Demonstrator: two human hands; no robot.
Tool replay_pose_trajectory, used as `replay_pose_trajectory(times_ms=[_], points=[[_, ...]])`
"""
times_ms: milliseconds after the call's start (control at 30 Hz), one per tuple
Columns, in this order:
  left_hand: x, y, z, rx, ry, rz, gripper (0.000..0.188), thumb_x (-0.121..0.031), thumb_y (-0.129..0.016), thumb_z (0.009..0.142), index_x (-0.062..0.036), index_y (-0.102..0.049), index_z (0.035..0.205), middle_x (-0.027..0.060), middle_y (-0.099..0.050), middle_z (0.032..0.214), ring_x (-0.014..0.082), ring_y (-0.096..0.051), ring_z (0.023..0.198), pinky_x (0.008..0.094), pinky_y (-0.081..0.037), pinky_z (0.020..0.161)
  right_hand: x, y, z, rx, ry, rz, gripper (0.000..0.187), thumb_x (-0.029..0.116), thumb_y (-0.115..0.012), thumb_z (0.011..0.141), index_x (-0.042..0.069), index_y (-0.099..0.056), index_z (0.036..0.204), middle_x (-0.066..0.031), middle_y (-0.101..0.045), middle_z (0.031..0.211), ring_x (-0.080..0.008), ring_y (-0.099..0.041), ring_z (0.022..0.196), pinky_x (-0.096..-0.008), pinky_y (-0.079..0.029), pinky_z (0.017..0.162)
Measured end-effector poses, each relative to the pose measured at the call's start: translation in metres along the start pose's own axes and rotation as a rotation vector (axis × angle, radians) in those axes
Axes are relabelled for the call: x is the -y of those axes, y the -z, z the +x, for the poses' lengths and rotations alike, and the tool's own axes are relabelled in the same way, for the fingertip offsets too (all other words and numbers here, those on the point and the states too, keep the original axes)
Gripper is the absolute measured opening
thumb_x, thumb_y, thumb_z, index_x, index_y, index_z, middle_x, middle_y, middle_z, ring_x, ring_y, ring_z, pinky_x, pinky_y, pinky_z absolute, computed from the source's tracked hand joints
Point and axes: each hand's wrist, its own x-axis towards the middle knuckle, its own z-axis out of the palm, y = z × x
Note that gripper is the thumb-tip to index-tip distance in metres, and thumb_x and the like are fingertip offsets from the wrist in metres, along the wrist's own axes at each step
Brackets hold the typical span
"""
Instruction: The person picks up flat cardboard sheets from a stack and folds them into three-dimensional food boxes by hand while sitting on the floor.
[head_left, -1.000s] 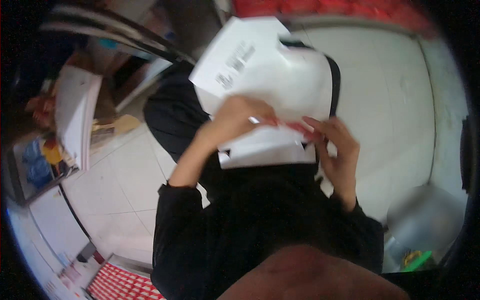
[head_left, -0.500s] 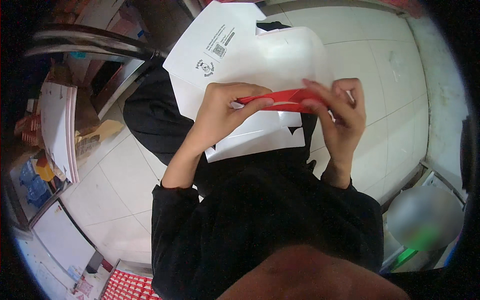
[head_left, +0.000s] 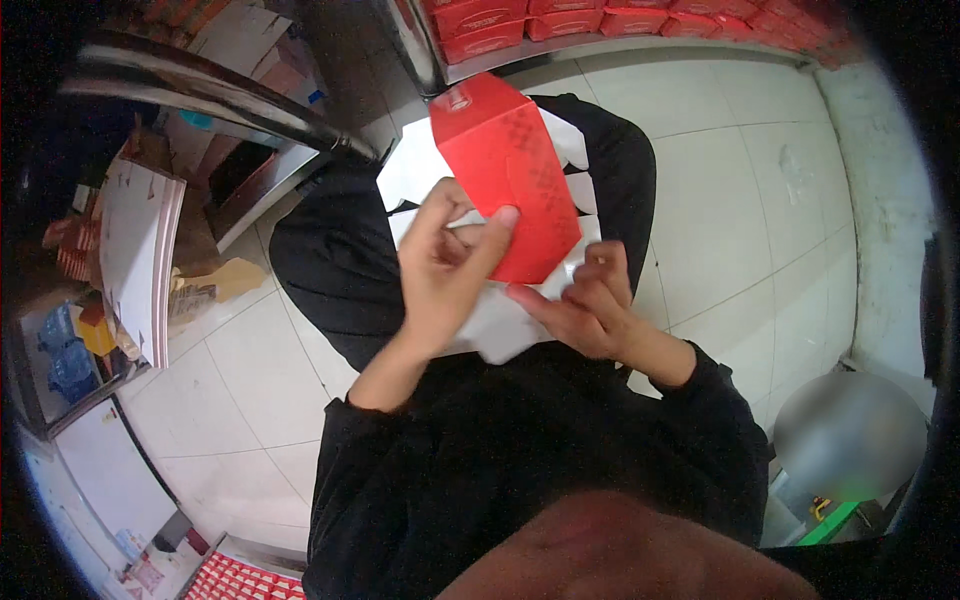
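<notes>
A red cardboard box blank [head_left: 515, 190] with a darker checkered band stands tilted over my lap. My left hand [head_left: 450, 255] is closed on its left side, the thumb pressed on the red face and the other fingers behind it. Beside its lower edge is my right hand [head_left: 590, 310], fingers apart and partly bent, one fingertip at or very near that edge. White cardboard [head_left: 415, 160] with cut flaps lies on my black-clothed lap, under and around the red panel. I cannot tell whether the white and red parts are one piece.
Red boxes [head_left: 620, 22] stand in rows on a shelf at the far side. Dark metal tubing [head_left: 230, 95] crosses at upper left. A stack of white boards [head_left: 140, 265] stands at left. More red boxes [head_left: 240, 580] show at lower left. A wall [head_left: 890, 230] rises at right.
The red part was nearly edge-on between both hands and now shows its broad face. The large printed white panel is out of sight. My right hand has moved down and left. The view has shifted.
</notes>
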Motion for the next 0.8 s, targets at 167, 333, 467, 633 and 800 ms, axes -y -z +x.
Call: replay_pose_trajectory(times_ms=[167, 333, 467, 633, 800], points=[[0.004, 0.004, 0.018, -0.17, -0.096, 0.179, 0.022, 0.002, -0.063, 0.091, 0.0048, -0.056, 0.111, 0.012, -0.066, 0.108, 0.0121, -0.068, 0.082, 0.0218, -0.056, 0.06, -0.01, -0.008, 0.028, 0.084, -0.511, -0.145, 0.03, 0.003, -0.078, 0.062, 0.005, -0.057, 0.083, -0.0103, -0.048, 0.094, -0.0228, -0.05, 0.085, -0.0341, -0.043, 0.065], [-0.009, 0.014, 0.042, -0.117, -0.228, 0.001, 0.04, 0.004, -0.061, 0.09, 0.0045, -0.043, 0.126, 0.018, -0.06, 0.121, 0.0192, -0.069, 0.089, 0.0245, -0.059, 0.067, -0.036, 0.021, 0.041, 0.14, -0.319, 0.256, 0.022, -0.007, -0.072, 0.067, 0.0, -0.055, 0.08, -0.0116, -0.051, 0.081, -0.0263, -0.055, 0.072, -0.0337, -0.047, 0.063], [0.016, 0.02, 0.022, 0.1, -0.478, 0.454, 0.043, -0.001, -0.069, 0.084, -0.0009, -0.052, 0.123, 0.0176, -0.057, 0.126, 0.0281, -0.067, 0.1, 0.0355, -0.055, 0.08, -0.027, 0.024, 0.049, 0.216, -0.391, 0.058, 0.024, -0.008, -0.073, 0.067, 0.001, -0.055, 0.081, -0.0123, -0.052, 0.081, -0.0264, -0.057, 0.073, -0.0313, -0.049, 0.066], [0.059, 0.049, 0.01, 0.271, -0.331, 0.543, 0.039, -0.009, -0.074, 0.076, -0.0051, -0.064, 0.114, 0.0163, -0.062, 0.116, 0.0363, -0.063, 0.1, 0.0433, -0.05, 0.084, -0.022, 0.023, 0.027, 0.042, -1.026, 0.681, 0.033, -0.01, -0.077, 0.063, 0.001, -0.056, 0.085, -0.0081, -0.057, 0.087, -0.0138, -0.058, 0.077, -0.0258, -0.049, 0.07], [0.038, 0.065, 0.023, 0.681, -0.288, 0.796, 0.03, -0.003, -0.066, 0.079, -0.0115, -0.069, 0.107, 0.0097, -0.065, 0.109, 0.0315, -0.064, 0.1, 0.0421, -0.049, 0.092, -0.035, 0.034, -0.014, 0.035, -0.833, 0.815, 0.035, 0.031, -0.071, 0.086, 0.001, -0.056, 0.08, -0.0047, -0.052, 0.078, -0.0189, -0.057, 0.078, -0.0306, -0.047, 0.073]])
